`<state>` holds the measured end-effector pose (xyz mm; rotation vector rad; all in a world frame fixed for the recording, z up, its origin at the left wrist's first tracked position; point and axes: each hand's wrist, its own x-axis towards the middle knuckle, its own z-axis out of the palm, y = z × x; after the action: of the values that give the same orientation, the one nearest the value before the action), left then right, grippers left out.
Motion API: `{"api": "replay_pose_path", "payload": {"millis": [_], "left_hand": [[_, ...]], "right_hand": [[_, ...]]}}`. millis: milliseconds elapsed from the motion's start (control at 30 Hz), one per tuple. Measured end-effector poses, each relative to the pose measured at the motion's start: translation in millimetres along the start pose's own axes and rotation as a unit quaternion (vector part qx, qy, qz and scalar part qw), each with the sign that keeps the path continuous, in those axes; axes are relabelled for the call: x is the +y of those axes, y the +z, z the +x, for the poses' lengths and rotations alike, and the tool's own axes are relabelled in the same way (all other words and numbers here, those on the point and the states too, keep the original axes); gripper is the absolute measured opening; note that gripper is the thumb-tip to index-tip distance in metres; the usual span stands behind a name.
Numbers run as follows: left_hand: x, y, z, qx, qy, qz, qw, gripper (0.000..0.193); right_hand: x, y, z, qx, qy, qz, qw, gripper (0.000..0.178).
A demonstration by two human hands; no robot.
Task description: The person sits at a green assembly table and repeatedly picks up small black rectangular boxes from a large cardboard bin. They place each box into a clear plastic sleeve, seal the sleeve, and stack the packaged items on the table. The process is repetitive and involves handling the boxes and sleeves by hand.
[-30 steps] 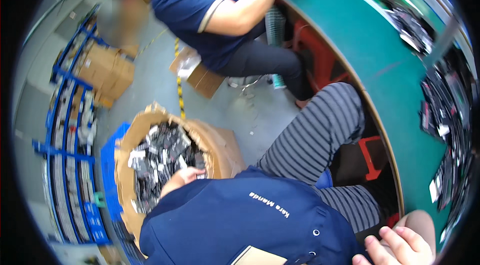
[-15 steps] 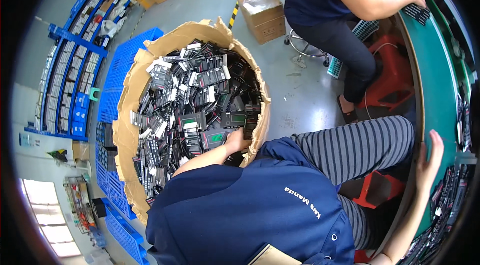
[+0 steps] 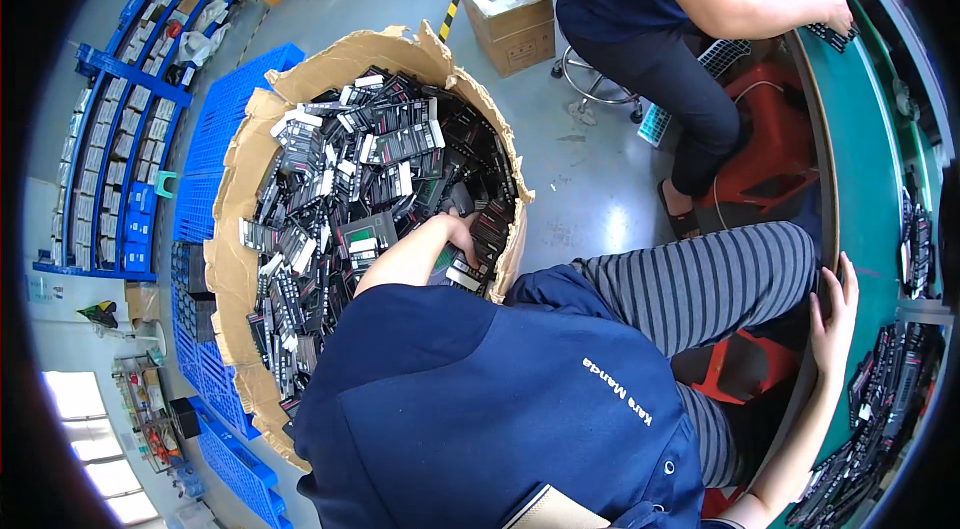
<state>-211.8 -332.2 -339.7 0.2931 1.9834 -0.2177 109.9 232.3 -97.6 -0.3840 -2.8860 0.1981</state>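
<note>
Reaching inside carton rim (image 3: pixel 224 264), left hand (image 3: pixel 458 232), seemingly touching packs (image 3: pixel 491 227)

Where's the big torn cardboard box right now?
In the head view, the box is left of centre, beside the blue pallet, with the left hand in among the black parts.

A navy shirt (image 3: pixel 480 389) has white lettering (image 3: pixel 617 391), pale round buttons (image 3: pixel 669 467) and a beige collar (image 3: pixel 555 511). The grey trousers (image 3: pixel 700 279) carry dark stripes.
</note>
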Motion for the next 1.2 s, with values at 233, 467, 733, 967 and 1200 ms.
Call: {"api": "replay_pose_path", "payload": {"millis": [233,467,733,967,1200], "left_hand": [[-46.1,40.3,-3.2,0.040,0.097,-0.286,0.952,0.106],[-48.6,66.8,-12.7,0.213,0.126,-0.506,0.826,0.069],[-89.6,23.0,-114.8,-0.143,0.069,-0.495,0.854,0.067],[-11.4,122.8,-92.5,0.126,0.028,-0.003,0.992,0.142],[-37.0,54.7,-54.6,0.067,0.037,-0.002,0.997,0.158]], "right_hand": [[4.2,-1.2,-2.5,-0.004,-0.008,0.000,1.000,0.040],[10.7,1.2,-1.4,-0.013,-0.032,0.009,0.999,0.034],[18.5,-0.3,-7.0,-0.025,-0.032,-0.020,0.999,0.032],[11.8,-0.1,-5.2,-0.020,-0.025,-0.020,0.999,0.033],[13.1,1.0,-5.7,-0.011,-0.024,-0.006,1.000,0.031]]}}
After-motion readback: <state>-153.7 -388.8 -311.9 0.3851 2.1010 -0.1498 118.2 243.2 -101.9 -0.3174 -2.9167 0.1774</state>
